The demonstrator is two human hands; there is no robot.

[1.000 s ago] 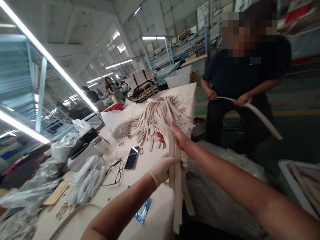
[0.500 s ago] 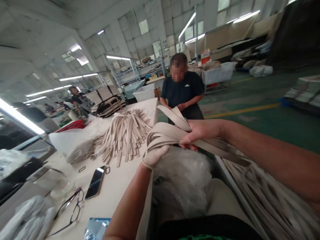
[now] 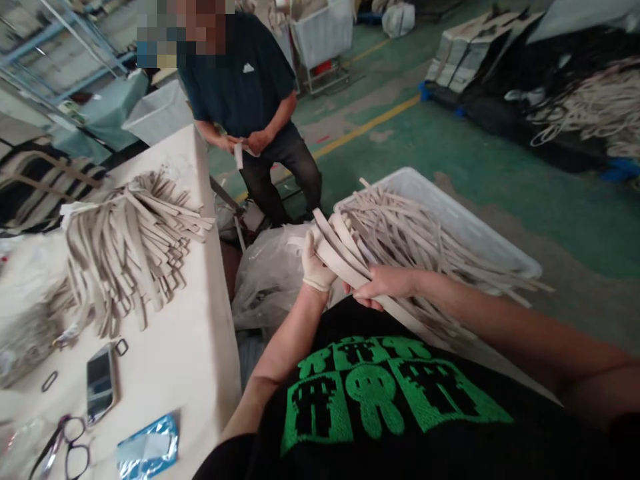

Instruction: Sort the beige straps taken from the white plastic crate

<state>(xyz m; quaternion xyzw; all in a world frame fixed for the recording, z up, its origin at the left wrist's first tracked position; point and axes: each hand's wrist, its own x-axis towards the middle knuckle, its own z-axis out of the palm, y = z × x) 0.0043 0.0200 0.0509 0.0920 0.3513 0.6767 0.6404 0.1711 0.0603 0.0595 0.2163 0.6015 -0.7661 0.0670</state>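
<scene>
Several beige fabric straps (image 3: 339, 257) are bunched between my two hands in front of my body. My left hand (image 3: 318, 265), in a pale glove, is closed around the bunch near its looped end, with the thumb up. Bare, my right hand (image 3: 384, 285) grips the same straps a little further right, fingers wrapped over them. Their tails run down to the right toward a white plastic bin (image 3: 480, 233) heaped with more such straps (image 3: 400, 230). Part of the left fingers is hidden behind the bunch.
On the white table (image 3: 210, 333) at left lie a fanned pile of straps (image 3: 130, 247), a phone (image 3: 101, 383), glasses (image 3: 75, 447) and a blue packet (image 3: 149, 448). Clear plastic bags (image 3: 265, 267) sit beside the table. A seated co-worker (image 3: 245, 87) handles a strap across from me.
My view has swung down and to the right, bringing the bin into sight. Both hands, still on the straps, have come off the table side, nearer my body and the bin.
</scene>
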